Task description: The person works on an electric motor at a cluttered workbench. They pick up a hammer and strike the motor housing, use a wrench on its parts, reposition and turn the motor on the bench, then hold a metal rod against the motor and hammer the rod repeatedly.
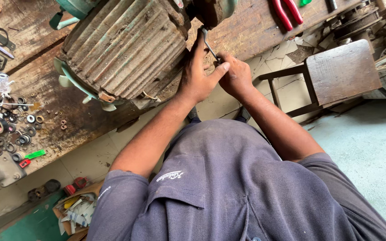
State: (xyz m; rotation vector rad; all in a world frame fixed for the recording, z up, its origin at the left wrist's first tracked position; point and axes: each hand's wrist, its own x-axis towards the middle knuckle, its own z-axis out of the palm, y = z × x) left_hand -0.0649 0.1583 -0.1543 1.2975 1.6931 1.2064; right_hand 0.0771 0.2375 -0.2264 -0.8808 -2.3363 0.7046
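Ribbed motor housing [126,44], grey with worn green paint, lies on its side on the wooden counter [68,111], its end overhanging the counter's near edge. Pale green fan blades [70,78] project from under its left end. Left hand [197,73] rests open against the housing's end face, fingers pointing up and thumb stretched right to touch the other hand. Right hand [235,76] is closed in a fist around the lower end of a thin metal tool [208,44], whose shaft rises at a slant to the housing's upper end. Both hands meet just beside the housing, above the tiled floor [287,49]. Bearings, rings and washers [14,125] lie scattered on the counter's left part, well apart from the hands, with a small green piece [35,154] near the edge. Red-handled pliers [287,11] lie on the counter at top right. Wooden stool [336,71] stands on the floor to the right of the hands. Person's grey shirt [228,192] fills the lower view.
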